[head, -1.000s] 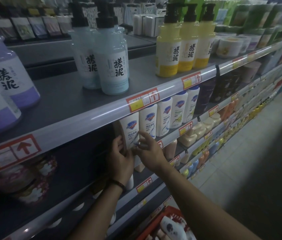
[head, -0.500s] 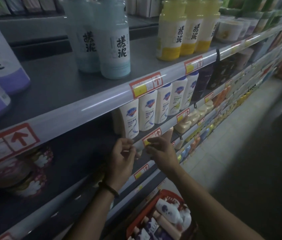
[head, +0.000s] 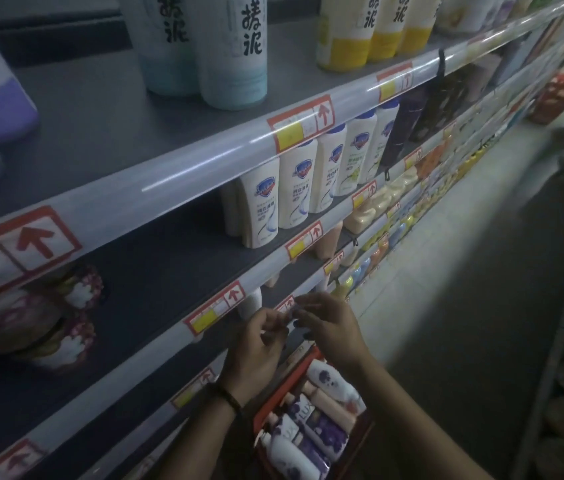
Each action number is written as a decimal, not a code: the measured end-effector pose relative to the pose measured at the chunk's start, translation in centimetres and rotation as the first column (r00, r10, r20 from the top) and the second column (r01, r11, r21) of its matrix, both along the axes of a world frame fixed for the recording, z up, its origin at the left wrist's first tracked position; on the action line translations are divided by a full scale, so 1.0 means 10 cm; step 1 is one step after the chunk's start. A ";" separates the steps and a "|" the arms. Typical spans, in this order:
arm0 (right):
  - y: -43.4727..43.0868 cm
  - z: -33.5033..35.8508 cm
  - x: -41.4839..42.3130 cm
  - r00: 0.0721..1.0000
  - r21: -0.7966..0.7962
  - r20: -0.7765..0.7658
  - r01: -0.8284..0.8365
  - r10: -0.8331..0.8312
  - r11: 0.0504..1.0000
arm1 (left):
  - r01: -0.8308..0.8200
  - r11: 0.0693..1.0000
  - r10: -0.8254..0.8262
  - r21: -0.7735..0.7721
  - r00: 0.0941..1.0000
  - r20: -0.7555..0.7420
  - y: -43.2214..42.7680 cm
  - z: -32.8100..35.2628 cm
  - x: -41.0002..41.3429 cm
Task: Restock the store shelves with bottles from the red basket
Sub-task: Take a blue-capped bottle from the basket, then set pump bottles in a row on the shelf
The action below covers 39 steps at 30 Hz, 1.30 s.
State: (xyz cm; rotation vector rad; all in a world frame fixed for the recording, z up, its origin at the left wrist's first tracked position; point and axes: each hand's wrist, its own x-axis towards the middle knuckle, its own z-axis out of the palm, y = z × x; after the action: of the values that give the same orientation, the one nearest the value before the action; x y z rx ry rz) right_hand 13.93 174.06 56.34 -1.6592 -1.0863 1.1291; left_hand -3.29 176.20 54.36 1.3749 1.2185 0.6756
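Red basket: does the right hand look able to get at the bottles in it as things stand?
Probably yes. The right hand hovers empty just above the red basket, whose top is open; the white bottle lies uppermost, with nothing over it.

Red basket [head: 275,398] of white, purple-flowered bottles [head: 329,382]

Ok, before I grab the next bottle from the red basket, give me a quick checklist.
1. Hands free: ok, left hand and right hand hold nothing.
2. Stock in red plastic basket: ok, purple-and-white bottles lie inside.
3. Shelf space: ok, dark shelf is bare left of the white blue-capped bottles.
4. Those white bottles upright: ok.
5. Matching shelf spot for the basket's bottles: cannot tell.
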 end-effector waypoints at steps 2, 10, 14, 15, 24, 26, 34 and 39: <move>-0.09 -0.02 0.02 1.000 -0.014 0.005 -0.020 0.020 1.000 | -0.012 1.000 0.012 -0.014 1.000 -0.022 -0.09 0.00 -0.01; -0.28 -0.03 0.26 0.991 -0.028 -0.080 -0.113 0.110 0.993 | -0.140 0.990 0.137 -0.035 0.988 -0.070 -0.49 -0.01 0.16; -0.35 -0.08 0.20 0.974 -0.032 -0.090 -0.214 0.210 0.976 | -0.292 0.956 0.292 0.007 0.953 -0.083 -0.75 -0.01 0.11; -0.40 -0.05 0.20 0.963 -0.026 -0.106 -0.253 0.249 0.967 | -0.338 0.941 0.339 0.023 0.936 -0.090 -0.84 0.00 0.10; -0.62 -0.24 0.35 0.907 0.009 -0.214 -0.369 0.362 0.930 | -0.549 0.817 0.570 0.176 0.815 -0.104 -1.39 -0.04 0.20; -0.67 -0.32 0.38 0.899 0.003 -0.246 -0.374 0.364 0.927 | -0.569 0.806 0.589 0.163 0.797 -0.132 -1.52 -0.05 0.23; -0.82 -0.42 0.40 0.899 -0.030 -0.202 -0.402 0.389 0.915 | -0.578 0.808 0.589 0.115 0.787 -0.185 -1.76 -0.09 0.17; -0.93 -0.51 0.28 0.919 -0.018 -0.134 -0.376 0.371 0.926 | -0.541 0.835 0.550 0.099 0.817 -0.175 -1.75 -0.30 -0.06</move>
State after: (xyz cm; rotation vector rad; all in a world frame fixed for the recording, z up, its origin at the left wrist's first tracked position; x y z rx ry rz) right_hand 16.74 164.80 51.25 -1.4214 -1.3391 1.4907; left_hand -3.85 158.74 51.34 1.1413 1.8019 0.9855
